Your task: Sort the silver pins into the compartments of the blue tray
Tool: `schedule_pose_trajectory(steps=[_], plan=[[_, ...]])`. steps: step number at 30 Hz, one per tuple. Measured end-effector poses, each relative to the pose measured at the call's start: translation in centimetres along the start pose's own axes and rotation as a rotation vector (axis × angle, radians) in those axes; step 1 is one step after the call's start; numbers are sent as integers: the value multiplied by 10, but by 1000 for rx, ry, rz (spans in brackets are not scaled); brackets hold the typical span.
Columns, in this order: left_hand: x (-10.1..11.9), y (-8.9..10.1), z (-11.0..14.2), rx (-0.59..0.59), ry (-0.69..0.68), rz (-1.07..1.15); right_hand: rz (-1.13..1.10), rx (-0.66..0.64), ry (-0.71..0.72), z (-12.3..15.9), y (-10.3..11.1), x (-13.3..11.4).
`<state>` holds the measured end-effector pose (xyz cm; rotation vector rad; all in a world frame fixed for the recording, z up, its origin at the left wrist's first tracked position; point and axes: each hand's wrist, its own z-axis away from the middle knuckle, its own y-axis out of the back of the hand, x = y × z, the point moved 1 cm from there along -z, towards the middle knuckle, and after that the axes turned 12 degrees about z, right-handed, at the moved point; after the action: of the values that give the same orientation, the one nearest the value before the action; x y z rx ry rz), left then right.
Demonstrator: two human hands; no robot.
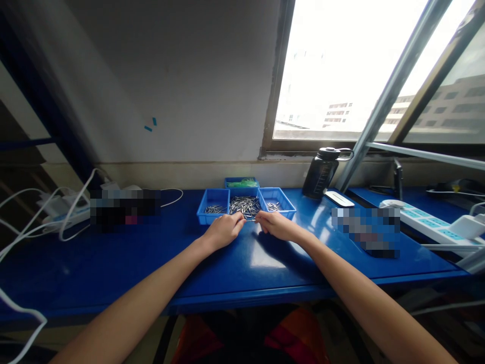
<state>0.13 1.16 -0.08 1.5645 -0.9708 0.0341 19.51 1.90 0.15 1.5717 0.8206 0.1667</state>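
A thin silver metal pin (250, 220) spans the small gap between my two hands. My left hand (224, 230) is closed in a pinch on its left end, and my right hand (278, 226) pinches the right end. Just beyond them sit three joined blue bins. Small metal pins fill the middle bin (244, 191) most heavily. Fewer such pieces lie in the left bin (214, 193) and in the right bin (278, 193). The fingers hide part of the bins' front edges, and the pin's exact shape is too small to make out.
Behind the bins, a blue tray (228, 183) holds green material. A black bottle (321, 174) stands at the back right of the blue table (151, 273), near a white flat device (340, 198). Power strips (432, 222) and white cables (81, 207) lie at both sides.
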Motion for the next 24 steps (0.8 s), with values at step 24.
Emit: schedule_pose_trajectory(steps=[24], plan=[[-2, -3, 1, -65, 45, -74, 59, 8, 17, 0, 0, 4]])
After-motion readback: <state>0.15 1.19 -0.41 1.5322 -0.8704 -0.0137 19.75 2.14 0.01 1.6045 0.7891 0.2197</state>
